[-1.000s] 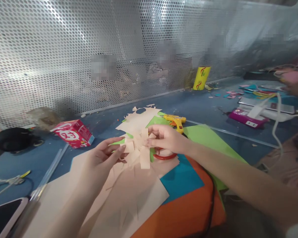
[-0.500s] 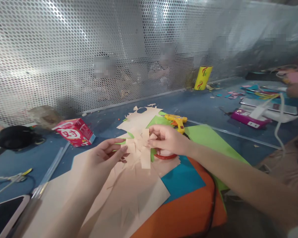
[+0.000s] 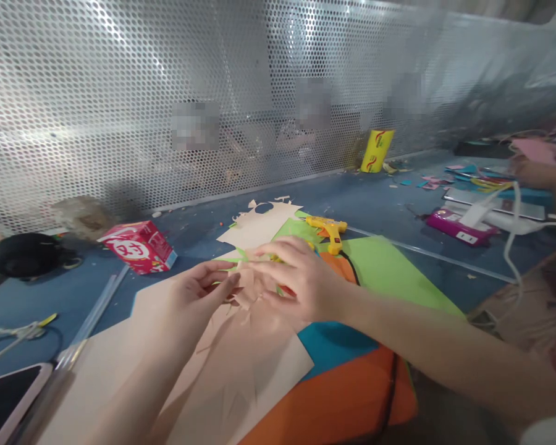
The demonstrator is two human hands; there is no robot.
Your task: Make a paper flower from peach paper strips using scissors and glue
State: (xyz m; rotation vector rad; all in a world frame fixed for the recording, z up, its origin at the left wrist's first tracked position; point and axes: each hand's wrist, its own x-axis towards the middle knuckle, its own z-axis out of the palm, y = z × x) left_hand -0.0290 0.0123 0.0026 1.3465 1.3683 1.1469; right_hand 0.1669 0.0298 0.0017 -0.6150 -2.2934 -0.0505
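In the head view, my left hand (image 3: 197, 293) pinches the left edge of a small cream paper piece (image 3: 246, 285) made of crossed strips. Over its right side reaches my right hand (image 3: 306, 278), fingers apart and curved, the tips at or near the strips. Whether they touch is hard to tell, as the hand is slightly blurred. Beneath both hands lie large cream paper sheets (image 3: 259, 383), with a blue sheet (image 3: 336, 346) and an orange sheet (image 3: 328, 398) under them. A bit of a red handle shows behind my right fingers.
A yellow glue gun (image 3: 330, 230) lies behind my right hand on green paper (image 3: 398, 272). Cut cream paper (image 3: 262, 221), a red box (image 3: 141, 247), clear glue sticks (image 3: 92, 318), a phone (image 3: 13, 395) and a purple power strip (image 3: 461, 225) surround me. Another person's hand (image 3: 537, 170) is at right.
My right hand has loosened its pinch on the strip and swung left over the paper piece, covering the red handle. The piece appears tilted and bunched; my left hand stays in place.
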